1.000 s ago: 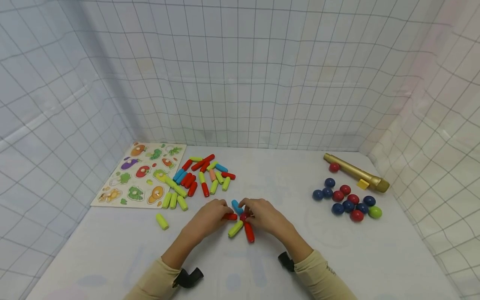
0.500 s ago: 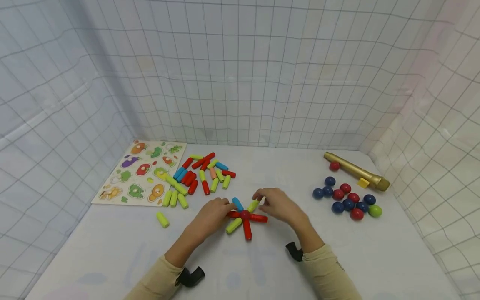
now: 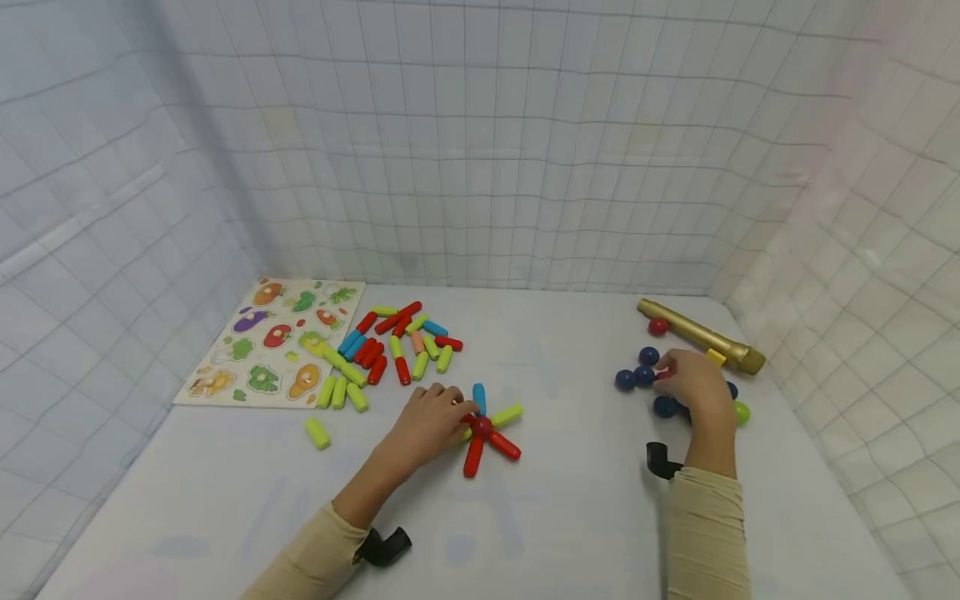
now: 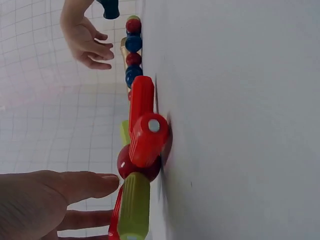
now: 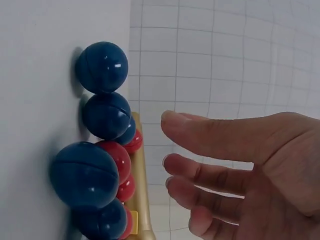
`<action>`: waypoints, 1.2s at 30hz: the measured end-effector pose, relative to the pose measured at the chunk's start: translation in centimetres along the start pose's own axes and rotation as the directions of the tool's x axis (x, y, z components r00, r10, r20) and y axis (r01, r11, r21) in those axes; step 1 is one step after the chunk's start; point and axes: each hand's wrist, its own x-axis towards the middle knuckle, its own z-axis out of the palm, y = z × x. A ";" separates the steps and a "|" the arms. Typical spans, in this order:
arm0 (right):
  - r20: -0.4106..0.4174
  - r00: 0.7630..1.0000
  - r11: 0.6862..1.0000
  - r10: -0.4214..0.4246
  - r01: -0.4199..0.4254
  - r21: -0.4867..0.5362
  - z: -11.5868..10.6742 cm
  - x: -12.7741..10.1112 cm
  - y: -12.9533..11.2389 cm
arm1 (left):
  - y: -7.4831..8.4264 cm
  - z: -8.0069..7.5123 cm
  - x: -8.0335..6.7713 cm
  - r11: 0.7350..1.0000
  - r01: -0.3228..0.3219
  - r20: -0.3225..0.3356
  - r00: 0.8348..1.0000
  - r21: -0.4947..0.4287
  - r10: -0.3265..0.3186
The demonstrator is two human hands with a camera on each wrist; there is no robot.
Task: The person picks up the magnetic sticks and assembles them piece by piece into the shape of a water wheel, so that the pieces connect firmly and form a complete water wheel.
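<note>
A star-shaped build of sticks around a red ball [image 3: 483, 427] lies mid-table, with a blue stick [image 3: 479, 400], a red stick [image 3: 504, 446] and a lime stick [image 3: 507, 415] among its arms. My left hand [image 3: 431, 423] pinches the red stick on its left side, partly covered by the fingers. In the left wrist view, thumb and fingers are beside that stick. To the right, my right hand [image 3: 693, 383] hovers over a cluster of dark blue balls [image 5: 85, 175] and red balls [image 5: 117, 159]. Its fingers are loosely bent, with nothing between them.
Loose red, lime and blue sticks [image 3: 377, 369] lie at the back left, some overlapping a vegetable picture board [image 3: 247, 367]. A gold microphone-shaped tube [image 3: 701, 336] and a yellow block [image 3: 716, 357] lie back right. Grid-patterned sheets [image 3: 510, 150] wall the table.
My right hand has left the star and moved right to the balls. The star has turned slightly under my left hand, which stays beside it.
</note>
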 end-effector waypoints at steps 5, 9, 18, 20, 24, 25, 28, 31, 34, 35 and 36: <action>0.012 0.997 0.997 -0.081 0.081 0.001 1.9 2.1 -1.9 | 0.4 0.3 -0.2 1.000 0.005 -0.032 0.999 0.001 -0.005; 0.040 0.994 0.995 -0.097 0.098 -0.012 3.2 3.3 -3.8 | 0.7 0.4 0.0 0.999 -0.036 -0.051 0.998 -0.002 0.036; 0.013 0.999 0.997 -0.039 0.040 -0.069 4.2 3.5 -4.1 | 1.5 0.5 0.9 0.995 -0.075 0.006 0.997 -0.069 0.076; 0.028 0.999 0.996 -0.031 0.033 -0.079 4.4 3.3 -3.9 | 1.6 0.4 0.9 0.994 -0.076 0.019 0.997 -0.084 0.078; 0.055 0.997 0.996 -0.048 0.052 -0.071 4.8 2.8 -4.5 | 1.7 0.3 0.7 0.990 -0.088 0.039 0.995 -0.112 0.093; 0.056 0.996 0.995 -0.070 0.073 -0.066 5.0 2.6 -4.8 | 1.7 0.3 0.7 0.989 -0.091 0.042 0.994 -0.114 0.096; 0.077 0.988 0.990 -0.134 0.136 -0.030 5.7 2.5 -6.0 | 1.7 0.2 0.8 0.987 -0.095 0.047 0.994 -0.127 0.101; 0.093 0.974 0.979 -0.205 0.206 0.002 6.7 2.5 -7.2 | 1.7 0.2 0.9 0.985 -0.107 0.048 0.992 -0.133 0.114; 0.106 0.958 0.964 -0.267 0.265 0.038 7.7 2.6 -8.2 | 1.7 0.3 0.9 0.984 -0.121 0.053 0.990 -0.127 0.128; 0.111 0.952 0.958 -0.286 0.281 0.052 8.0 2.5 -8.5 | 1.6 0.3 0.9 0.985 -0.122 0.058 0.990 -0.123 0.130; 0.114 0.947 0.953 -0.301 0.295 0.067 8.3 2.5 -8.8 | 1.6 0.4 0.9 0.985 -0.121 0.063 0.990 -0.123 0.129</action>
